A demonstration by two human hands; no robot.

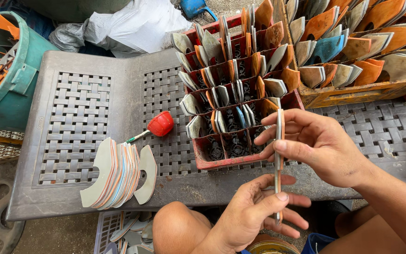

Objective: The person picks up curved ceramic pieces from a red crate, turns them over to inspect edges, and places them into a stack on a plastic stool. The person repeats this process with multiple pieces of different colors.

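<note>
Both hands hold a thin stack of flat curved pieces (279, 162) up on its edge, just in front of the red crate (240, 94): the right hand (316, 143) pinches the top part with its fingers and thumb, and the left hand (259, 214) grips the bottom part. The red crate sits on the grey woven counter (78, 124) and has many little boxes full of grey, orange and blue pieces standing up. More of these pieces lean in a row (118, 174) on the counter to the left, near a red ball-shaped thing on a stick (158, 125), and a green bucket (5, 70) stands at the far left.
</note>
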